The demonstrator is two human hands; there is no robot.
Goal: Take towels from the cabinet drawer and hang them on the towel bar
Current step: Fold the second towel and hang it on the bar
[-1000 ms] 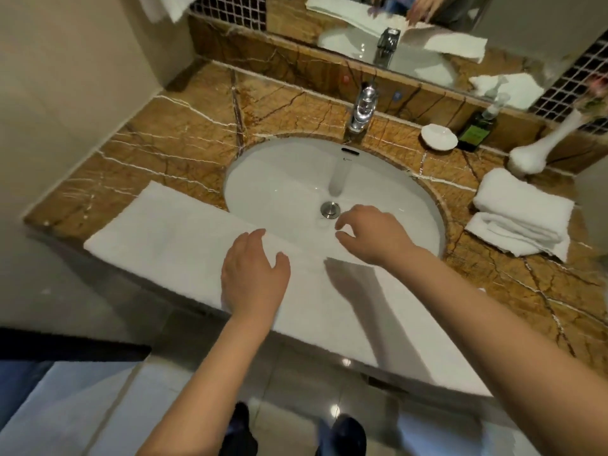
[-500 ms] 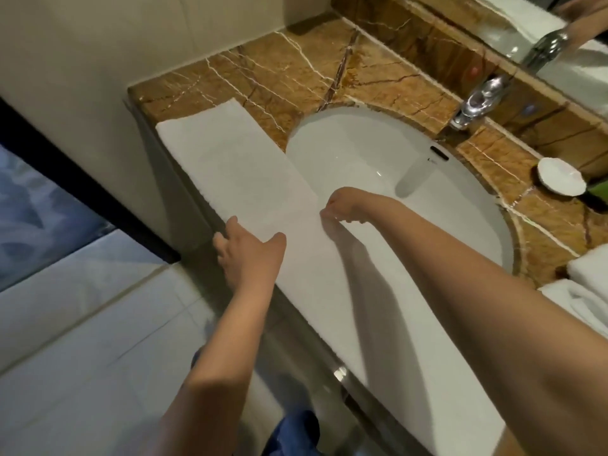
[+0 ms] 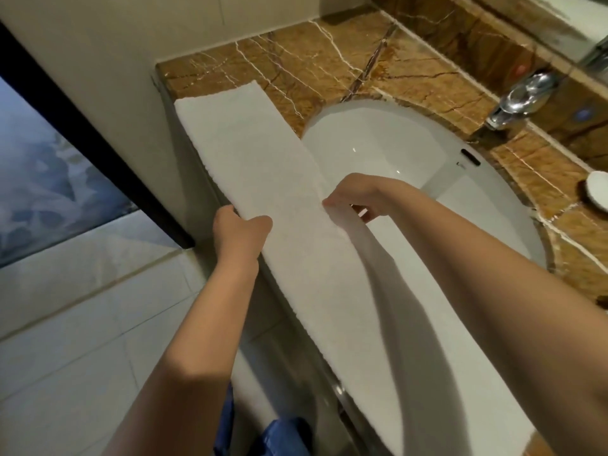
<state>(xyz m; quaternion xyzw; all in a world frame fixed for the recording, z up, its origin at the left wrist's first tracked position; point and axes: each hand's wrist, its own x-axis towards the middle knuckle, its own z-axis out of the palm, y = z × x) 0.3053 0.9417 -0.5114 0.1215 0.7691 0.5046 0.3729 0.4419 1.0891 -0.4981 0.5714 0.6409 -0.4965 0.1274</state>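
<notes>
Towel: The white towel (image 3: pixel 250 153) lay as a long folded strip along the front of the marble countertop (image 3: pixel 329 57), running from the upper centre of the frame to the lower right.
Near edge: Its long near edge hung just over the counter's front lip.
Far edge: Its long far edge crossed the front rim of the sink basin (image 3: pixel 411 149) and covered part of the bowl.
End: The short end lay square near the counter's left corner, with a narrow band of bare marble between it and the wall (image 3: pixel 98 44).
Left hand: The left hand (image 3: pixel 241 236) grasped the near edge at centre-left, thumb on top and fingers curled under, out of sight.
Right hand: The right hand (image 3: pixel 355 199) pinched the far edge over the bowl, and that edge stood raised off the rim.
Open room: Bare marble stretched behind the towel in the upper centre, and the tiled floor (image 3: pixel 82 324) filled the lower left below the counter.
Fixtures: The faucet (image 3: pixel 519 100) stood at the upper right and a soap dish (image 3: pixel 597 190) sat at the right edge, both well apart from the hands.
</notes>
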